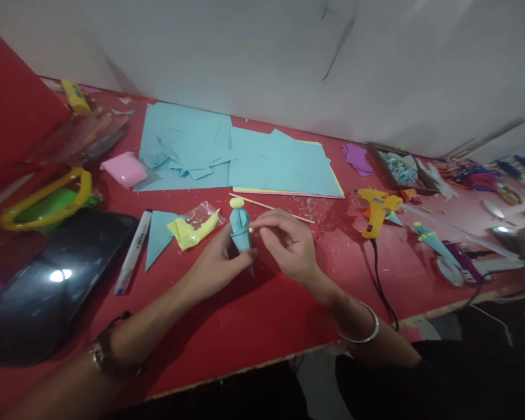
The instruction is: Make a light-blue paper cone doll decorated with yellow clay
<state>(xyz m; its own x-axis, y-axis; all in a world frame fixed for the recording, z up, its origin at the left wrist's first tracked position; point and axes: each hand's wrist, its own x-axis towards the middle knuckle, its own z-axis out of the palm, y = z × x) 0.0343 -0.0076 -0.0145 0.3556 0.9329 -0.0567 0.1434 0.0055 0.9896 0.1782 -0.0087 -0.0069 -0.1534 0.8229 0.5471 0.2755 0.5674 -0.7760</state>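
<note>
A small blue paper cone doll (pixel 241 230) with a pale yellow ball head stands point-down over the red table (pixel 262 315). My left hand (pixel 216 265) grips the cone from behind and below. My right hand (pixel 284 242) pinches at the cone's right side with thumb and forefinger, the other fingers curled. A thin wooden stick (pixel 289 213) lies just behind the hands.
Blue paper sheets (pixel 262 160) lie at the back. A yellow glue gun (pixel 378 211) with a black cord sits right. A yellow clay bag (pixel 195 227), a blue paper triangle (pixel 157 233), a white marker (pixel 133 251) and a black case (pixel 48 280) lie left.
</note>
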